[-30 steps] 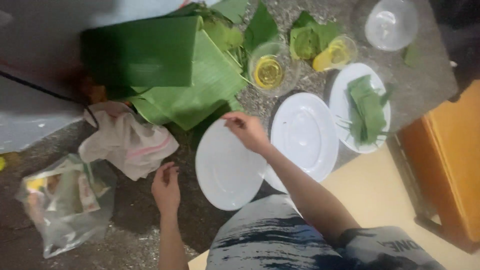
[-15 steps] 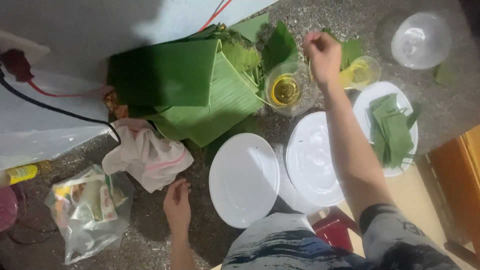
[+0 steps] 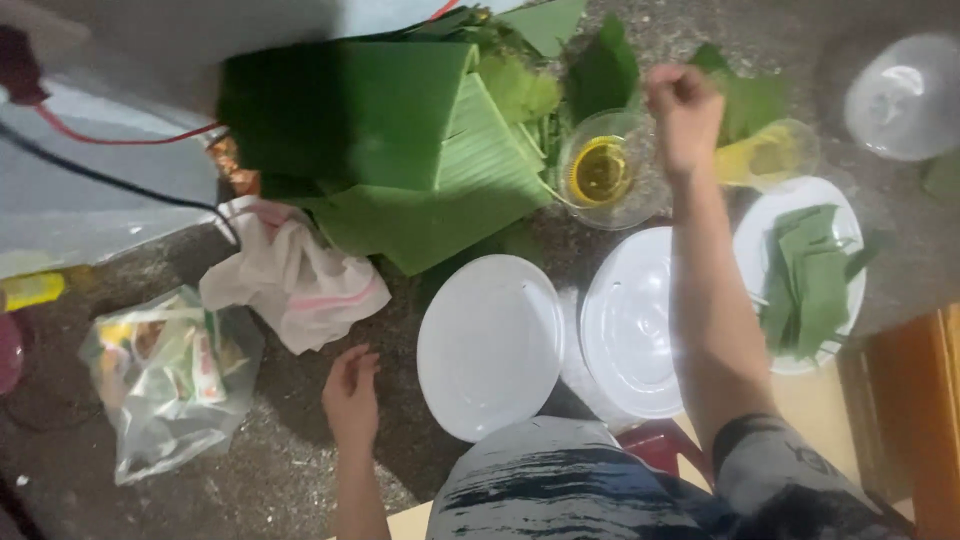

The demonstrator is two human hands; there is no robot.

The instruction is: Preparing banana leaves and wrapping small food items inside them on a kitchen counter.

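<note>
R hand (image 3: 686, 108) is closed in a loose fist above the oil cup (image 3: 603, 172) near the counter's far edge, its contents unclear. L hand (image 3: 350, 392) rests spread beside the empty white plate (image 3: 490, 345).

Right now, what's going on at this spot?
A person works over a speckled stone surface. The right hand is closed and raised between the clear bowl of yellow liquid and a yellow cup; whether it holds anything is unclear. The left hand rests on the surface beside an empty white plate. A second empty plate lies next to it, and a third plate holds folded leaf pieces. A stack of banana leaves lies behind.
</note>
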